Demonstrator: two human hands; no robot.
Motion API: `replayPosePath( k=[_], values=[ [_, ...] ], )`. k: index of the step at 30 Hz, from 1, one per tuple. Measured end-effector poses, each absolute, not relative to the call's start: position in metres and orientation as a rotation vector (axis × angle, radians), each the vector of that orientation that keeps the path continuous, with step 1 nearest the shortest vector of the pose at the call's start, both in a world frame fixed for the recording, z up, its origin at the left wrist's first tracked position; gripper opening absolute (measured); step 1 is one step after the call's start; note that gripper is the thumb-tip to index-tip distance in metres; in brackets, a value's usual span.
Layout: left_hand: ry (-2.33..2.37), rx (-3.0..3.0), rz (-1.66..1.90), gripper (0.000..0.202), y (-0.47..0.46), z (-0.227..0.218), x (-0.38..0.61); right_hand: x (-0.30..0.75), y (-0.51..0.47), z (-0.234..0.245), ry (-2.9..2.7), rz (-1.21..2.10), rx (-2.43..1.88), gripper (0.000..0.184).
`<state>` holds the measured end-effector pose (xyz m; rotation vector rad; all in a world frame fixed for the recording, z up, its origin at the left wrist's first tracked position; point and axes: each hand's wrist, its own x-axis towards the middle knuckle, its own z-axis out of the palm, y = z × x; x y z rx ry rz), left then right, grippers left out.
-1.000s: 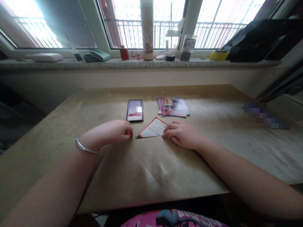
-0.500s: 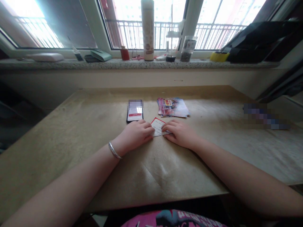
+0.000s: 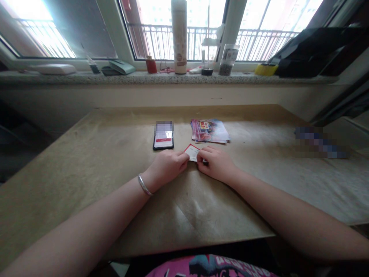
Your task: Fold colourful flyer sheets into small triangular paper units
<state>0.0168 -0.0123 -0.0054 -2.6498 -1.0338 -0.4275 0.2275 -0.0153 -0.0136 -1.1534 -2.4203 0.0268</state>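
Note:
A small white paper with a red edge point(image 3: 192, 152) lies between my hands on the table, its near part hidden by my fingers. My left hand point(image 3: 168, 164) pinches its left side, fingers closed. At the right side my right hand point(image 3: 216, 161) has its fingers curled with thumb and forefinger together on the paper. Just beyond my left hand lies a phone point(image 3: 163, 142) with a lit screen, partly blurred out. A stack of glossy printed flyers point(image 3: 213, 130) sits behind the paper, in front of my right hand.
The tan tabletop point(image 3: 115, 154) runs to the wall. A blurred-out flat item point(image 3: 321, 142) lies at the far right. Along the stone windowsill point(image 3: 138, 78) stand a tall cylinder point(image 3: 179, 38), a red bottle point(image 3: 150, 65), a clear container point(image 3: 228, 59) and a yellow object point(image 3: 265, 69).
The fingers of both hands have curled from lying flatter into a pinch on the paper. Less of the paper's near part shows now. The phone and flyers have stayed in place.

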Motion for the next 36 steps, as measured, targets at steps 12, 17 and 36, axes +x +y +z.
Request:
replayPosePath(
  k=[12, 17, 36],
  values=[
    [-0.898, -2.473, -0.615, 0.019, -0.023, 0.003, 0.024, 0.22, -0.021, -0.011, -2.372, -0.072, -1.098, 0.003],
    [-0.887, -2.488, -0.618, 0.02, -0.022, 0.001, 0.024, 0.221, -0.02, -0.01, -2.381, -0.099, -1.063, 0.006],
    [-1.111, -2.506, -0.685, 0.023, -0.015, -0.001, 0.012, 0.266, 0.001, -0.008, -2.318, -0.069, -1.046, 0.008]
  ],
)
